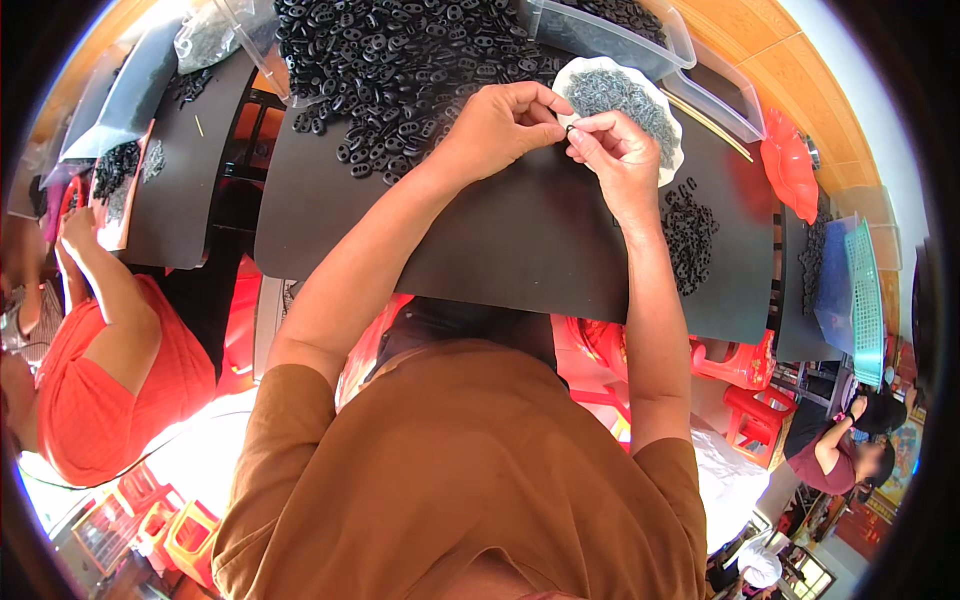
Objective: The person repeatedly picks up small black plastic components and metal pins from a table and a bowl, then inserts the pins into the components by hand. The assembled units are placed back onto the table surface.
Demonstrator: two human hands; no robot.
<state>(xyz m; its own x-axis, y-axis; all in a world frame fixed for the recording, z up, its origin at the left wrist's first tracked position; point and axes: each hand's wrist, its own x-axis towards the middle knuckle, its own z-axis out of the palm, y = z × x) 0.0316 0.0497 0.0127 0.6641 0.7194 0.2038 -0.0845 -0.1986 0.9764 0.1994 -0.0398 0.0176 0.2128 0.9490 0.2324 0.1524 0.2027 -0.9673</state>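
- The left hand (497, 122) is reaching over the black mat (520, 240) on the tabletop, its fingers pinching together on a tiny dark part (571, 128) held at the fingertips.
- The right hand (620, 152) is meeting it from the other side, thumb and forefinger closing on the same small part, so both hands are touching there just above the mat.
- The part is sitting between the two sets of fingertips, just beside the white scalloped dish (655, 100); its exact shape is too small to tell.
- The dish is holding a heap of small grey pieces.
- A large pile of black oval parts (400, 60) is lying on the mat behind the left hand.
- A smaller heap of black parts (690, 235) is lying to the right of the right wrist.
- A clear plastic tub (625, 35) is standing behind the dish.
- Another person in a red top (100, 390) is sitting at far left, well apart.
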